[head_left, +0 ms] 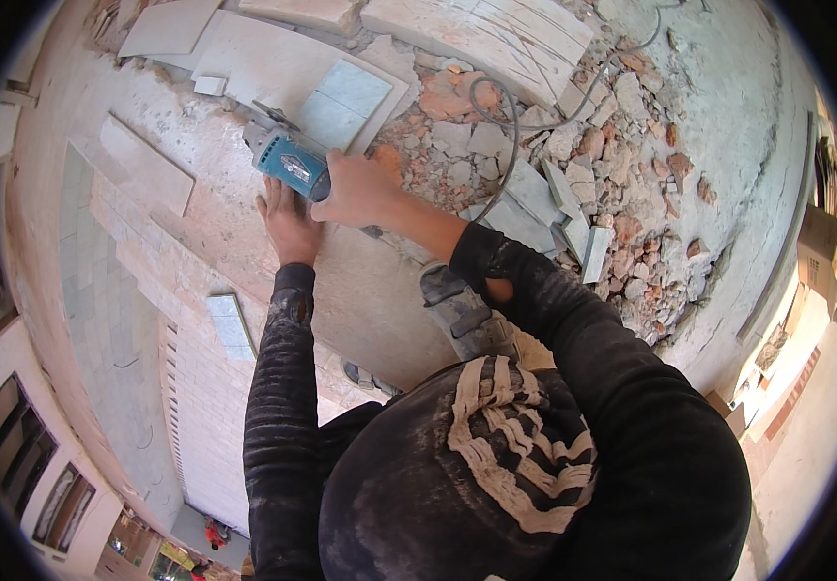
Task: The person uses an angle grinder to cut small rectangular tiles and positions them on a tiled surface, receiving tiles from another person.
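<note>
My right hand [365,189] is wrapped around the rear of a blue-green angle grinder [293,167]. My left hand [291,228] is spread just below the grinder's body, with its fingertips reaching up to the casing; I cannot tell whether it grips the tool or only braces beside it. The grinder is in front of me, above the dusty ledge, its metal head pointing away to the left.

I judge it dense and rigid, probably heaviest toward the head, so the rear body suits one hand and the casing behind the head suits the other, well clear of the disc end. Dust may make the casing a little slick. The grey cable [513,145] looks flexible and could tug where it loops to the right.

Just beyond the head lies a bluish-white tile [346,102] with thin dark lines, on a larger pale slab [254,60]. The tile looks stiff but brittle; I would lift it by opposite edges. Farther right spreads broken rubble [632,145].
</note>
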Action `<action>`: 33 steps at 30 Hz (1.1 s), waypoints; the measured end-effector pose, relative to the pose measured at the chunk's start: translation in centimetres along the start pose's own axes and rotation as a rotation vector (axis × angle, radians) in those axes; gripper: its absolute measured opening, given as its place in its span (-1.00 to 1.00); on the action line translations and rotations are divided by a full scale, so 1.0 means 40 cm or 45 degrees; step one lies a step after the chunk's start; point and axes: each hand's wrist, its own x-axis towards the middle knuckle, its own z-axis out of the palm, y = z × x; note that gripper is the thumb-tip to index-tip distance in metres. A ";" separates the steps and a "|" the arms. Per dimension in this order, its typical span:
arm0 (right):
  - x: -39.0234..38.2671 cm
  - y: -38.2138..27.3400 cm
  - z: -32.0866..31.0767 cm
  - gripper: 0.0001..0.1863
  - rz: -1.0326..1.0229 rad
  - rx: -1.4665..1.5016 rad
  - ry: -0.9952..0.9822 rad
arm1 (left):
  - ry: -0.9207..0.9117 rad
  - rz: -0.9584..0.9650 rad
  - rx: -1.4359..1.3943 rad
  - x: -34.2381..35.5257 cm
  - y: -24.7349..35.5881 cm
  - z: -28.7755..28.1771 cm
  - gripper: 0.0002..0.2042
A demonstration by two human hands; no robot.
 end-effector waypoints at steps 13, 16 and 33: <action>-0.025 0.010 -0.011 -0.32 0.010 0.044 -0.031 | -0.022 0.005 -0.004 0.002 -0.001 -0.004 -0.41; -0.032 0.015 -0.012 -0.32 -0.005 0.039 -0.021 | -0.029 0.008 -0.001 0.002 -0.004 -0.002 -0.43; -0.064 0.039 -0.018 -0.30 -0.048 0.000 -0.032 | -0.079 -0.013 0.019 0.008 0.008 -0.016 -0.55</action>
